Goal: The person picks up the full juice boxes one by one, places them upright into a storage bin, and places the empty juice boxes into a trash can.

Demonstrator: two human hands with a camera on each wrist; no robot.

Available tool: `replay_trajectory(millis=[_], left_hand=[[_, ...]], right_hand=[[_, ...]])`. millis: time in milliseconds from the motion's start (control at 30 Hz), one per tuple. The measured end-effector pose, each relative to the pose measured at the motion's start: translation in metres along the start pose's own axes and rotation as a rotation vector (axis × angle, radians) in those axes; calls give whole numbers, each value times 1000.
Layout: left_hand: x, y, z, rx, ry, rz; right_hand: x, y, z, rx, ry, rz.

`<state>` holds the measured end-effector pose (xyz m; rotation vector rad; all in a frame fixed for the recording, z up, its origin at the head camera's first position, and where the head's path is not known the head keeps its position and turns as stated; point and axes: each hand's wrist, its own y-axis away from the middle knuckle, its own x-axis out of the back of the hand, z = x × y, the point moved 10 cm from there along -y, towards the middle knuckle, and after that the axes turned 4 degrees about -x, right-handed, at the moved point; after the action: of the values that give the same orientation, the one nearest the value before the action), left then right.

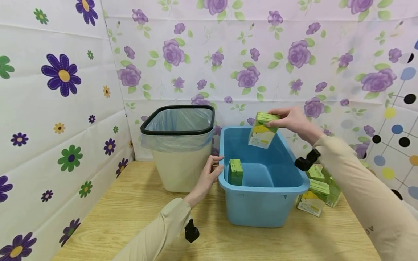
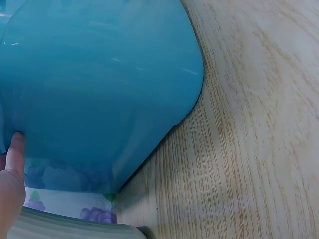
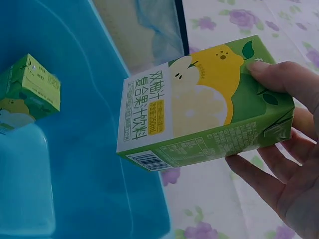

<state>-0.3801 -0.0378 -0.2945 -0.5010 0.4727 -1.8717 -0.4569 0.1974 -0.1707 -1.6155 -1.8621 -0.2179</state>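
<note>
My right hand point(image 1: 292, 123) holds a green, white and yellow juice carton point(image 1: 262, 131) by its upper end, tilted above the far part of the blue tub point(image 1: 264, 206). In the right wrist view, thumb and fingers pinch this carton point(image 3: 194, 104) from opposite sides. Another juice carton point(image 1: 236, 172) stands inside the tub by its left wall. My left hand point(image 1: 210, 173) touches the tub's left rim with its fingertips, the fingers loosely bent. In the left wrist view, part of the left hand point(image 2: 12, 179) shows against the tub's outer wall point(image 2: 99, 89).
Left of the tub stands a cream trash bin point(image 1: 183, 166) with a black rim and a clear liner. Several juice cartons point(image 1: 315, 195) are grouped on the wooden table point(image 1: 130, 217) to the tub's right. A flowered sheet point(image 1: 196, 54) hangs behind.
</note>
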Motion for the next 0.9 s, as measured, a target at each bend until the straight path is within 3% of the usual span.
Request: replay_trajectory(millis=[333,767,900], left_hand=[[-1,1,0,3,12,1],[-1,0,-4,21,14,11],[0,0,-3,8,22,15]], right_hand=[[-45,-26,9,11,-41,-62],[-93,-38,37,-23,38,-114],[-107,-40,43,0,93,-114]])
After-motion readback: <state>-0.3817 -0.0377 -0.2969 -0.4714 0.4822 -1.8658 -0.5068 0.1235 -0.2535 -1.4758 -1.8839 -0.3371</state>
